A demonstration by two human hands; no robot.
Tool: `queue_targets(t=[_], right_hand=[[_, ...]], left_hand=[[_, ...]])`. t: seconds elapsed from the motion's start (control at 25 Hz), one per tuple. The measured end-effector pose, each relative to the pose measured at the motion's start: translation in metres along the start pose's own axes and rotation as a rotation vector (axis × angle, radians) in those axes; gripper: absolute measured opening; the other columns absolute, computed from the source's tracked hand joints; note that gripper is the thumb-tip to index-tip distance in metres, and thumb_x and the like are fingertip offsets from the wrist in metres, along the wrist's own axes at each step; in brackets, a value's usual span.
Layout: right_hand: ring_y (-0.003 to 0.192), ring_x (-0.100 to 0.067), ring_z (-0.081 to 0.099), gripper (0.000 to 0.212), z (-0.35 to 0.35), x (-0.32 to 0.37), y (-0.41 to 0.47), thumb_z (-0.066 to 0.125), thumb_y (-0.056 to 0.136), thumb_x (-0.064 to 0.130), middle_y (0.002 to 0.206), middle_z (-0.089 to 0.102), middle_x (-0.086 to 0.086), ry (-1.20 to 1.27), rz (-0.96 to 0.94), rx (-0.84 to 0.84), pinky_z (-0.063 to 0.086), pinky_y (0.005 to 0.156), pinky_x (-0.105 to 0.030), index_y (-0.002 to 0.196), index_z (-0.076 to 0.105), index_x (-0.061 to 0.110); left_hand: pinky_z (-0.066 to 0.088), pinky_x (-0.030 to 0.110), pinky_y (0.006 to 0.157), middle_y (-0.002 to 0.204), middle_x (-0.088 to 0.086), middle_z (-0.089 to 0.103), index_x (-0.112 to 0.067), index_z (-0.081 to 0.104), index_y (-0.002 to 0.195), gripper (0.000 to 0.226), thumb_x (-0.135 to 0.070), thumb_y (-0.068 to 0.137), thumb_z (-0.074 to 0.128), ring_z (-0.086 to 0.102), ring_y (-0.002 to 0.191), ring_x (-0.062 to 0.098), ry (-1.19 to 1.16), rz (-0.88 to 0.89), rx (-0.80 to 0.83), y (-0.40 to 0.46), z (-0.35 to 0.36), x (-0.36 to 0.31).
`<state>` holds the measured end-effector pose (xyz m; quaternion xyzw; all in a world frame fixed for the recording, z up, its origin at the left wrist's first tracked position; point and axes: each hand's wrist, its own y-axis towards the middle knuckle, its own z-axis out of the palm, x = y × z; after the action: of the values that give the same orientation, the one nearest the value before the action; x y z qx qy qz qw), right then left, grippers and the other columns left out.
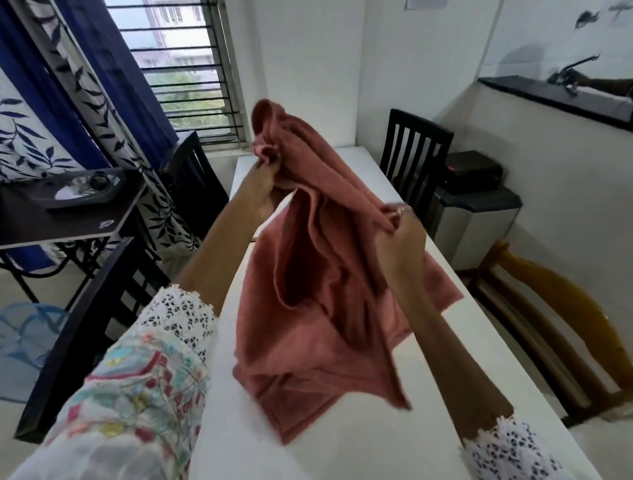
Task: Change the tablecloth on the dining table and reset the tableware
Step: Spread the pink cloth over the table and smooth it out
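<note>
Soft daylight from window [181, 65], motion blur, edges warped

**Both arms raised, both hands gripping**

Left arm enters from lower left of frame, forearm bare past a lace-edged floral sleeve, reaching up toward centre. Left hand [262, 186] sits just above frame centre, fingers curled and pinching. Right arm comes in from lower right, lace cuff at the frame edge. Right hand [400, 236], right of centre, fingers curled in a grip, ring visible on one finger.

No legible text, label, brand or number was found; the paper sheet [416, 4] on the far wall was unreadable.
</note>
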<state>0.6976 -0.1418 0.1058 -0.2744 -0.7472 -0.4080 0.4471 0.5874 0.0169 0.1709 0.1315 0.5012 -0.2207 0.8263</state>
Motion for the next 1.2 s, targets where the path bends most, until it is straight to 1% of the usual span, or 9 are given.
queue_targets(t=[0.08, 0.2, 0.32, 0.48, 0.6, 0.72, 0.8, 0.88, 1.2], right_hand=[[0.091, -0.013, 0.06, 0.026, 0.002, 0.036, -0.002, 0.065, 0.082, 0.019, 0.097, 0.066, 0.004, -0.073, -0.112, 0.073, 0.044, 0.084, -0.02, 0.107, 0.063, 0.013], [0.104, -0.017, 0.059, 0.047, 0.016, 0.034, -0.047, 0.061, 0.083, 0.05, 0.108, 0.063, 0.001, -0.155, 0.002, 0.469, 0.044, 0.092, -0.024, 0.112, 0.059, 0.012], [0.079, -0.019, 0.057, 0.033, 0.033, -0.03, -0.092, 0.046, 0.097, 0.036, 0.087, 0.062, -0.001, -0.069, 0.364, 0.624, 0.048, 0.079, -0.022, 0.083, 0.062, 0.011], [0.049, -0.016, 0.047, 0.022, 0.051, -0.098, -0.116, 0.066, 0.083, 0.022, 0.063, 0.051, -0.007, -0.048, 0.781, 0.766, 0.039, 0.047, -0.022, 0.067, 0.056, 0.012], [0.066, -0.026, 0.06, 0.02, 0.056, -0.113, -0.111, 0.077, 0.073, 0.016, 0.083, 0.066, -0.02, 0.034, 0.904, 0.695, 0.051, 0.063, -0.032, 0.081, 0.068, 0.0], [0.072, -0.027, 0.067, 0.034, 0.057, -0.115, -0.102, 0.082, 0.067, 0.03, 0.086, 0.069, -0.017, 0.04, 0.907, 0.69, 0.057, 0.073, -0.036, 0.087, 0.069, 0.004], [0.054, -0.015, 0.066, 0.01, 0.047, -0.1, -0.093, 0.069, 0.08, 0.003, 0.075, 0.067, -0.014, 0.192, 0.919, 0.733, 0.054, 0.054, -0.021, 0.089, 0.066, 0.001], [0.049, -0.009, 0.062, 0.023, 0.039, -0.1, -0.085, 0.056, 0.08, -0.015, 0.071, 0.065, -0.01, 0.241, 0.896, 0.797, 0.05, 0.045, -0.016, 0.098, 0.063, -0.003], [0.066, -0.015, 0.058, 0.007, 0.021, -0.089, -0.077, 0.062, 0.085, 0.0, 0.075, 0.063, -0.007, 0.207, 0.808, 0.837, 0.05, 0.052, -0.016, 0.081, 0.064, 0.005]], left_hand=[[0.055, 0.023, 0.05, 0.059, -0.001, 0.07, -0.013, 0.055, 0.092, 0.022, -0.017, 0.102, 0.035, 0.067, 0.052, 0.01, -0.089, -0.016, -0.067, 0.003, 0.002, -0.001], [0.048, 0.02, 0.036, 0.059, 0.003, 0.064, -0.012, 0.053, 0.088, 0.018, -0.02, 0.1, 0.041, 0.058, 0.046, 0.013, 0.013, -0.198, -0.351, -0.004, -0.043, 0.045], [0.048, 0.023, 0.048, 0.096, 0.011, 0.061, -0.015, 0.053, 0.097, 0.01, -0.019, 0.096, 0.044, 0.05, 0.065, 0.012, 0.397, -0.319, -0.612, -0.046, -0.094, 0.111], [0.047, 0.013, 0.041, 0.09, 0.013, 0.057, 0.0, 0.054, 0.105, 0.024, -0.021, 0.094, 0.054, 0.053, 0.067, 0.021, 0.651, -0.466, -0.405, -0.099, -0.09, 0.152], [0.055, 0.026, 0.057, 0.085, 0.009, 0.068, -0.009, 0.059, 0.095, 0.03, -0.036, 0.083, 0.068, 0.063, 0.064, 0.016, 0.621, -0.69, -0.177, -0.115, -0.092, 0.161], [0.053, 0.016, 0.055, 0.087, -0.001, 0.065, -0.011, 0.061, 0.098, 0.02, -0.026, 0.086, 0.066, 0.063, 0.062, 0.006, 0.732, -0.547, 0.021, -0.118, -0.1, 0.171], [0.049, 0.013, 0.054, 0.085, -0.004, 0.063, -0.01, 0.058, 0.11, 0.024, -0.013, 0.087, 0.064, 0.062, 0.065, 0.002, 0.792, -0.45, 0.168, -0.119, -0.103, 0.176], [0.046, 0.01, 0.053, 0.079, -0.006, 0.057, -0.011, 0.056, 0.104, 0.018, -0.01, 0.087, 0.064, 0.057, 0.066, 0.004, 0.924, -0.381, 0.224, -0.117, -0.103, 0.175], [0.033, 0.017, 0.054, 0.067, 0.002, 0.053, -0.003, 0.066, 0.077, 0.025, -0.014, 0.095, 0.052, 0.044, 0.055, 0.002, 1.42, -0.218, 0.563, -0.089, -0.099, 0.162]])
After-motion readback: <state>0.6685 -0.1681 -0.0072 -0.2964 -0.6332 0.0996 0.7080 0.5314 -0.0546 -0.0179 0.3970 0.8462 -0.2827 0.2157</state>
